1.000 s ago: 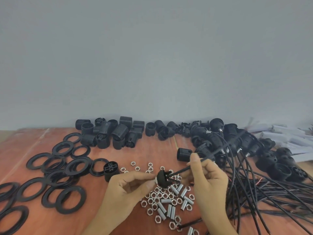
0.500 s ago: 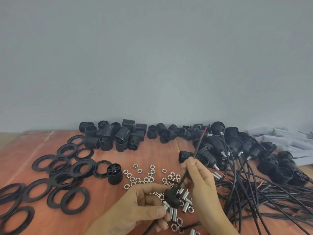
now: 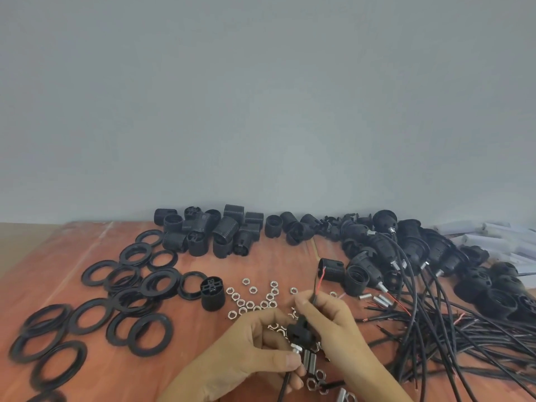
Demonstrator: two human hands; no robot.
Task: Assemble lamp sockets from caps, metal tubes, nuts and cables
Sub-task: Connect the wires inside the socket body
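Reddish wooden table (image 3: 203, 343) against a plain grey wall (image 3: 261, 111). Near its front, the grip of the left hand (image 3: 255, 352) holds a small black plastic cap (image 3: 298, 329). The grip of the right hand (image 3: 336, 326) pinches a thin black cable (image 3: 316, 288), upright, red tip upward.

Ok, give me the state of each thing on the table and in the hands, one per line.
Left hand, grips the cap.
Right hand, fingers pinch the cable.
Cap, held off the table, cable apparently threaded through.
Cable, red core bared at its tip.
Nuts, loose, scattered on the table.
Rings, lying flat, several overlapping.
Lone socket body, standing on end.
Wired sockets, heaped together.
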